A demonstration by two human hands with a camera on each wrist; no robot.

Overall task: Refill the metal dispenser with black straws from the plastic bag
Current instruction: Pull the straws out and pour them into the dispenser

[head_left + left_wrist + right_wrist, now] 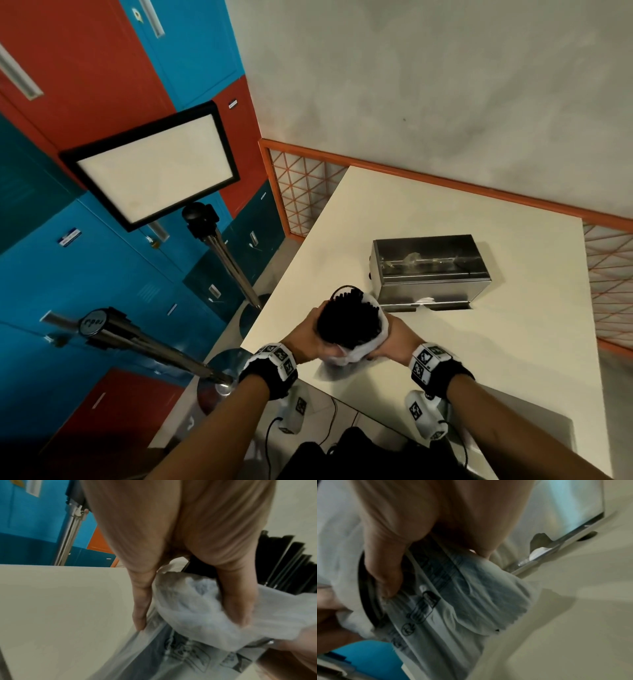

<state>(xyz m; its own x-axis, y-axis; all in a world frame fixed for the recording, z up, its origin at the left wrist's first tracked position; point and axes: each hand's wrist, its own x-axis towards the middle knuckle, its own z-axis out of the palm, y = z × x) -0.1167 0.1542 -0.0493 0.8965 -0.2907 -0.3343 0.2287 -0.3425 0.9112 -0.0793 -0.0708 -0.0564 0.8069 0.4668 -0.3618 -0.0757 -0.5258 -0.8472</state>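
Note:
A bundle of black straws [349, 318] stands upright in a translucent plastic bag [356, 349] near the table's front left corner. The bag's top is pushed down into a bunched collar [188, 601] around the straws [284, 563]. My left hand [317, 337] grips the bag's left side, thumb and fingers pinching the crumpled plastic. My right hand [390, 346] grips the right side, fingers curled into the printed plastic [436, 601]. The metal dispenser [430, 270] sits on the table just beyond the bag, lid closed, its front tray [539, 555] holding a scrap of white paper.
The cream table [479, 342] has orange lattice railing [301, 192] behind and to the right. Off the left edge stand a monitor on a pole [154, 164], a stanchion post [92, 323], and blue and red lockers [68, 257].

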